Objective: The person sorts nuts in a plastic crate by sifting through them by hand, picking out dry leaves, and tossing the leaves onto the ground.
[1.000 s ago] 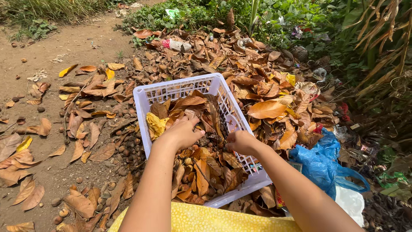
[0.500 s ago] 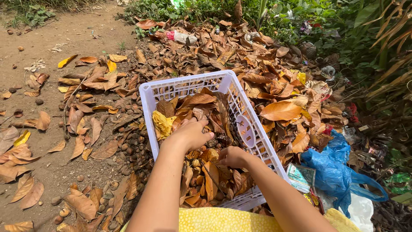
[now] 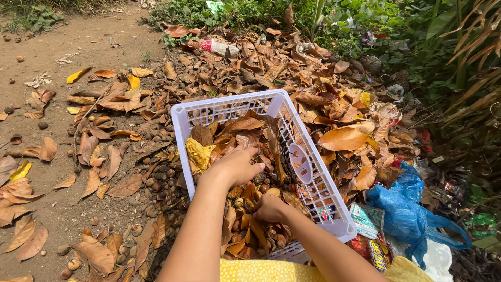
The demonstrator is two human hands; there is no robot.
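A white plastic basket (image 3: 313, 172) with slotted walls lies on the ground, filled with dry brown leaves (image 3: 237, 128) and small round nuts. My left hand (image 3: 235, 164) rests palm down on the leaves in the middle of the basket, fingers spread. My right hand (image 3: 270, 208) is lower in the basket, curled among the leaves near the front; what it grips is hidden. A crumpled yellow leaf (image 3: 198, 155) lies by the basket's left wall.
Dry leaves (image 3: 334, 138) are heaped to the right and behind the basket. Bare dirt path (image 3: 47, 47) with scattered leaves and nuts on the left. A blue plastic bag (image 3: 404, 209) and wrappers lie at the right. Green plants at the back. Yellow cloth (image 3: 261, 270) below.
Both hands have slid toward me and deeper into the leaves. The right hand has curled further in. The view has shifted slightly so the basket sits higher and more central.
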